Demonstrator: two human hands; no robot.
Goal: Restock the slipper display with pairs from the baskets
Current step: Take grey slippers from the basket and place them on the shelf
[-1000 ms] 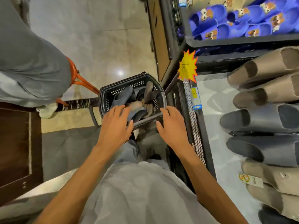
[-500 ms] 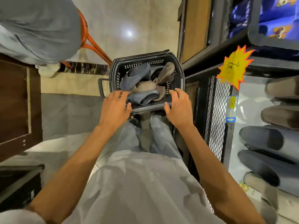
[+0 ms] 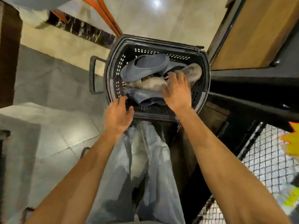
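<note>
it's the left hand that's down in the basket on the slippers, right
No, it is the right hand that is down in the basket on the slippers, with its fingers at a beige slipper. The left hand is at the basket's near rim. The head view shows this.

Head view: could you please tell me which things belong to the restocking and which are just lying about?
Job in hand: black basket; upper blue slipper; lower blue slipper; beige slipper; right hand, in among them; left hand, at the rim.

Lying about: orange metal legs; wire mesh panel; yellow tag; wooden panel.
</note>
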